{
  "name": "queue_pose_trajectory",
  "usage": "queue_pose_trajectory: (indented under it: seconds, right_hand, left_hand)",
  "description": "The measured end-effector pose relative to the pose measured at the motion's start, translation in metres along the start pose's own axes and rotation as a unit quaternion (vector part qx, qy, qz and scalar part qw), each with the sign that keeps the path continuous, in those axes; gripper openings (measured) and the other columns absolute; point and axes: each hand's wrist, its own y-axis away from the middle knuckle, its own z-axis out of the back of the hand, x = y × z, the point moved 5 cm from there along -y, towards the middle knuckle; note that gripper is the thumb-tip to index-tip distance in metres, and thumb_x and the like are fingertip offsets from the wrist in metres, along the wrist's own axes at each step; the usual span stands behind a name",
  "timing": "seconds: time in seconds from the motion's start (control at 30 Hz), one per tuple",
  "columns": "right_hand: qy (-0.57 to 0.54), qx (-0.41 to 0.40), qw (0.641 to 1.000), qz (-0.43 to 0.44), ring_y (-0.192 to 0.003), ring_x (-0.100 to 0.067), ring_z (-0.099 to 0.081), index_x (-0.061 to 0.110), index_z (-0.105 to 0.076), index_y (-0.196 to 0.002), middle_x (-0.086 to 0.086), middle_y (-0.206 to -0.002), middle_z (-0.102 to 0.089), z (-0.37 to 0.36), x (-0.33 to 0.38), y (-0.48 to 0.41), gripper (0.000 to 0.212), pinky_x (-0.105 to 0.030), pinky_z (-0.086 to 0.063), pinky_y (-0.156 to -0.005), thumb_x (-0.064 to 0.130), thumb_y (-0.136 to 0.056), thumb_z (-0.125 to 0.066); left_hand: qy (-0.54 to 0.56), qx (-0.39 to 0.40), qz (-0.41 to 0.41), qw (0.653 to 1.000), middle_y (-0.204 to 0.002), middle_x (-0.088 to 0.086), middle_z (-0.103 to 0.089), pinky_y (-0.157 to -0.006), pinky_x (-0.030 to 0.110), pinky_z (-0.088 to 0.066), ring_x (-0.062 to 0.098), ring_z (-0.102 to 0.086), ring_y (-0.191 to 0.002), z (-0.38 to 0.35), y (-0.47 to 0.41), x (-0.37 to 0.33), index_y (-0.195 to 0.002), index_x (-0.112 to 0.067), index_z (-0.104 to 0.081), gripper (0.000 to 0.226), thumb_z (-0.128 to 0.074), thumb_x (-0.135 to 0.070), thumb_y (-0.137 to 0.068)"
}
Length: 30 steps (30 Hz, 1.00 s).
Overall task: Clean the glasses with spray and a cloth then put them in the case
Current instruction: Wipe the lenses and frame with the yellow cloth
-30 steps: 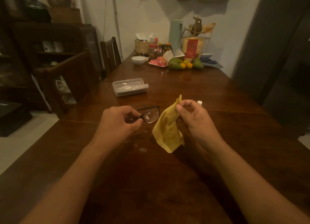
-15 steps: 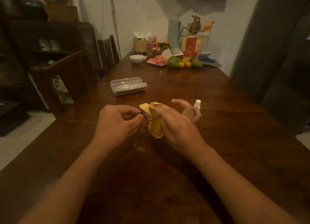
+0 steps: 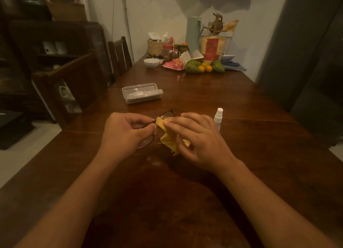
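My left hand [image 3: 126, 130] pinches the dark-framed glasses [image 3: 168, 114] just above the wooden table [image 3: 259, 154]; one lens pokes out beyond the fingers, another shows under the hand. My right hand [image 3: 196, 138] grips the yellow cloth [image 3: 167, 136] and presses it against the glasses, with the cloth's tail hanging below the fingers. A small clear spray bottle [image 3: 218, 118] with a white cap stands upright just right of my right hand. The clear plastic glasses case [image 3: 142, 93] lies shut further back, left of centre.
At the table's far end stand a white bowl [image 3: 151, 62], a pink dish [image 3: 174, 64], jars, a woven basket [image 3: 157, 47], a thermos [image 3: 193, 34] and green and orange fruit [image 3: 202, 67]. Wooden chairs [image 3: 118, 56] line the left edge. A few wet spots mark the wood near me.
My right hand brought the hanging cloth in from the right onto the glasses and now wraps it over the lens. The left hand stayed holding the frame.
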Motion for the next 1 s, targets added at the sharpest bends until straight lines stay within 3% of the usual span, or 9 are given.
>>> queue_pose_trajectory:
  seconds: [0.17, 0.33, 0.43, 0.53, 0.67, 0.8, 0.9, 1.0]
  right_hand:
    - [-0.001, -0.045, 0.998, -0.047, -0.139, -0.020, -0.038, 0.026, -0.046, -0.149, 0.006, -0.149, -0.051, 0.004, 0.001, -0.001, 0.055, -0.044, -0.036, -0.104, 0.040, -0.096, -0.050]
    - [0.006, -0.037, 0.999, 0.022, -0.135, -0.022, -0.043, 0.027, -0.051, -0.146, 0.006, -0.147, -0.053, 0.001, 0.009, 0.000, 0.054, -0.043, -0.037, -0.100, 0.037, -0.094, -0.060]
    - [0.021, -0.074, 0.997, 0.017, -0.132, -0.022, -0.047, 0.026, -0.059, -0.139, 0.007, -0.140, -0.061, 0.008, 0.004, 0.002, 0.045, -0.043, -0.036, -0.096, 0.035, -0.095, -0.059]
    - [0.015, -0.082, 0.996, -0.030, -0.135, -0.021, -0.043, 0.025, -0.056, -0.142, 0.006, -0.142, -0.058, 0.010, -0.001, 0.001, 0.049, -0.042, -0.035, -0.099, 0.039, -0.095, -0.053]
    - [-0.004, -0.054, 0.998, -0.012, -0.138, -0.020, -0.040, 0.027, -0.047, -0.148, 0.006, -0.149, -0.051, 0.002, 0.007, -0.001, 0.056, -0.043, -0.037, -0.103, 0.042, -0.095, -0.056]
    - [0.024, -0.083, 0.996, 0.034, -0.131, -0.022, -0.048, 0.027, -0.058, -0.140, 0.007, -0.140, -0.059, 0.004, 0.007, 0.001, 0.049, -0.042, -0.039, -0.096, 0.032, -0.092, -0.069]
    - [0.029, -0.111, 0.993, 0.001, -0.130, -0.021, -0.048, 0.026, -0.060, -0.137, 0.006, -0.137, -0.062, 0.007, -0.003, 0.003, 0.043, -0.043, -0.039, -0.093, 0.030, -0.094, -0.065]
    - [0.016, -0.094, 0.995, -0.011, -0.136, -0.020, -0.043, 0.028, -0.049, -0.146, 0.007, -0.145, -0.054, 0.002, -0.001, 0.002, 0.056, -0.042, -0.039, -0.098, 0.036, -0.092, -0.064]
  left_hand:
    - [0.009, 0.013, 0.002, 1.000, -0.069, -0.012, -0.077, -0.053, 0.009, -0.050, 0.004, -0.073, -0.066, -0.003, 0.002, -0.001, -0.081, -0.029, -0.078, 0.018, -0.079, -0.011, -0.083]
    - [0.018, 0.012, 0.007, 1.000, -0.071, -0.009, -0.077, -0.055, 0.012, -0.052, 0.010, -0.075, -0.067, 0.000, 0.000, 0.003, -0.082, -0.028, -0.079, 0.019, -0.078, -0.009, -0.082]
    - [0.029, 0.013, 0.017, 0.999, -0.072, -0.006, -0.078, -0.061, 0.023, -0.057, 0.014, -0.076, -0.069, 0.000, 0.000, 0.006, -0.080, -0.032, -0.081, 0.022, -0.079, -0.011, -0.082]
    - [0.031, 0.015, 0.013, 0.999, -0.073, -0.006, -0.078, -0.069, 0.034, -0.060, 0.014, -0.076, -0.071, -0.001, 0.000, 0.007, -0.084, -0.039, -0.079, 0.026, -0.080, -0.013, -0.082]
    - [0.024, 0.019, -0.001, 1.000, -0.074, -0.007, -0.078, -0.068, 0.033, -0.060, 0.015, -0.076, -0.072, -0.001, 0.000, 0.006, -0.086, -0.038, -0.079, 0.025, -0.079, -0.013, -0.083]
    - [0.037, 0.020, 0.003, 0.999, -0.073, -0.004, -0.078, -0.062, 0.022, -0.059, 0.017, -0.077, -0.070, 0.000, 0.001, 0.007, -0.083, -0.032, -0.081, 0.025, -0.078, -0.008, -0.082]
    - [0.043, 0.023, 0.012, 0.999, -0.073, -0.004, -0.078, -0.064, 0.028, -0.060, 0.017, -0.077, -0.071, -0.002, 0.001, 0.008, -0.083, -0.032, -0.081, 0.022, -0.079, -0.010, -0.082]
    - [0.035, 0.025, 0.004, 0.999, -0.074, -0.004, -0.079, -0.069, 0.035, -0.060, 0.017, -0.077, -0.073, -0.003, 0.001, 0.007, -0.086, -0.035, -0.080, 0.024, -0.079, -0.011, -0.082]
